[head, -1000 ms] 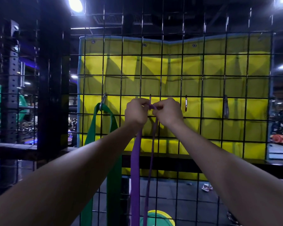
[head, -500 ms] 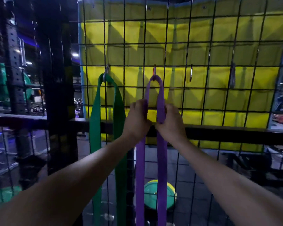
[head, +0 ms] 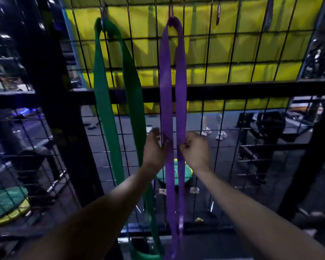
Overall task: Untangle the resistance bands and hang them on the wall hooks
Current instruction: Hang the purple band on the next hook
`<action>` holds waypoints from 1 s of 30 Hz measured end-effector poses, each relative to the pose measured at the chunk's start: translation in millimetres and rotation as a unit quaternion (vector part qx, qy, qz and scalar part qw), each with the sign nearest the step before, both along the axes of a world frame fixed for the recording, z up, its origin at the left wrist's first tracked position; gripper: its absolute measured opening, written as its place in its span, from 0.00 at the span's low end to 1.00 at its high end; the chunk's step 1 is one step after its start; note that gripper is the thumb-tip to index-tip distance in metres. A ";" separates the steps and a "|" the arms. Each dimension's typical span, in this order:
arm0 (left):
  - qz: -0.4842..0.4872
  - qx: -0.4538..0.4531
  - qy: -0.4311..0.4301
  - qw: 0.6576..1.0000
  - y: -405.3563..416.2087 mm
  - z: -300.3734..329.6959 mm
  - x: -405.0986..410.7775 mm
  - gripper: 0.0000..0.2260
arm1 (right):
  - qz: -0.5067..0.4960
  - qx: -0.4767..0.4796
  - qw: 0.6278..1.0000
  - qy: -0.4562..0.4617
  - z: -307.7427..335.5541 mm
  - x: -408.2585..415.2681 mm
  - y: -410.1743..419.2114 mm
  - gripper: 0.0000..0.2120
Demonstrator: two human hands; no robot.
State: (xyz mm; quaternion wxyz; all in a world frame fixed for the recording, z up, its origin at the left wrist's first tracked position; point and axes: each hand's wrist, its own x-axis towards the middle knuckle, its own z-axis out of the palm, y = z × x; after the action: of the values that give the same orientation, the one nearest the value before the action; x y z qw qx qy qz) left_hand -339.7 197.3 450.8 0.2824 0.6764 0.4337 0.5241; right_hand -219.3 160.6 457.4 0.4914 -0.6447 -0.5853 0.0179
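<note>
A purple resistance band (head: 180, 76) hangs as a long loop from a hook (head: 170, 8) on the black wire grid wall (head: 233, 53). My left hand (head: 155, 149) holds its left strand between thumb and fingers. At the same height, my right hand (head: 195, 149) pinches the right strand. A wider green band (head: 101, 91) hangs from another hook (head: 103, 11) to the left, apart from both hands.
Two more hooks (head: 218, 13) hang bare on the grid to the right. A yellow padded wall (head: 251, 44) lies behind the grid. A green and yellow weight plate (head: 187, 176) lies on the floor beyond. A black post (head: 51, 91) stands at left.
The purple band went onto its hook. Both hands have slid down its two strands, from the hook to well below the crossbar. The view has tilted downward.
</note>
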 end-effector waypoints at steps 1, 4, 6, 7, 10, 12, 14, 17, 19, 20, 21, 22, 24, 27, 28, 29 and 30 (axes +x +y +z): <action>-0.022 -0.025 -0.004 0.999 3.8 -10.7 2.1 0.10 | -0.007 -0.006 1.000 0.012 -6.5 -1.1 -1.7 0.03; -0.058 -0.057 0.044 0.996 8.7 -42.9 6.4 0.14 | 0.004 -0.042 0.999 0.031 -33.9 -4.6 -6.8 0.06; -0.077 -0.046 0.030 0.996 10.6 -69.5 7.1 0.13 | 0.018 -0.073 0.996 0.050 -59.9 -2.8 -10.2 0.07; -0.088 -0.042 0.015 0.995 6.7 -83.5 5.9 0.12 | 0.022 -0.091 0.994 0.054 -74.5 -0.7 -11.2 0.06; -0.110 -0.077 -0.003 0.991 -1.2 -132.9 0.9 0.10 | 0.019 -0.195 0.981 -0.003 -116.3 3.3 -14.0 0.05; -0.134 -0.115 -0.016 0.984 -5.5 -160.3 -0.9 0.09 | 0.007 -0.217 0.976 -0.009 -135.1 3.8 -14.8 0.10; -0.153 -0.141 -0.028 0.978 -3.0 -176.9 -2.0 0.09 | -0.065 -0.187 0.980 0.023 -146.3 3.3 -15.9 0.07; -0.147 -0.161 -0.038 0.975 0.0 -180.1 -1.7 0.10 | -0.134 -0.150 0.979 0.016 -154.1 4.3 -15.0 0.06; -0.165 -0.161 -0.031 0.973 0.2 -176.7 0.1 0.11 | -0.100 -0.148 0.984 0.006 -152.9 4.6 -13.8 0.04; -0.169 -0.156 -0.023 0.973 -1.7 -173.7 1.9 0.10 | -0.083 -0.147 0.986 0.004 -152.8 5.2 -13.6 0.03; -0.172 -0.150 -0.021 0.973 -3.6 -171.7 3.8 0.10 | -0.070 -0.146 0.987 0.002 -153.6 6.2 -13.9 0.03; -0.179 -0.151 -0.023 0.972 -6.3 -170.2 5.6 0.09 | -0.061 -0.147 0.987 0.006 -154.7 7.2 -15.8 0.06; -0.165 -0.164 -0.006 0.973 -10.7 -169.7 5.8 0.10 | -0.062 -0.157 0.985 0.022 -157.2 9.5 -24.5 0.12; -0.121 -0.173 0.048 0.976 -23.3 -169.7 0.6 0.14 | -0.074 -0.172 0.982 0.024 -160.5 12.7 -46.5 0.12; -0.092 -0.166 0.072 0.979 -31.5 -170.7 -1.6 0.14 | -0.074 -0.181 0.980 0.028 -161.1 13.0 -56.1 0.11; -0.050 -0.157 0.096 0.982 -41.8 -171.2 -2.6 0.16 | -0.073 -0.188 0.979 0.035 -162.8 14.1 -65.1 0.09; -0.007 -0.142 0.109 0.984 -54.5 -172.1 -3.7 0.20 | -0.072 -0.197 0.977 0.040 -164.8 15.1 -73.7 0.07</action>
State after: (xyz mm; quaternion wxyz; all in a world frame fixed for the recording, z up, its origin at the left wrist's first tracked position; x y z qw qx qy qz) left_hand -343.4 142.7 278.8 0.3303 0.6857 0.5271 0.3780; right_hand -204.2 86.9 292.5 0.3777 -0.7681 -0.5021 0.1237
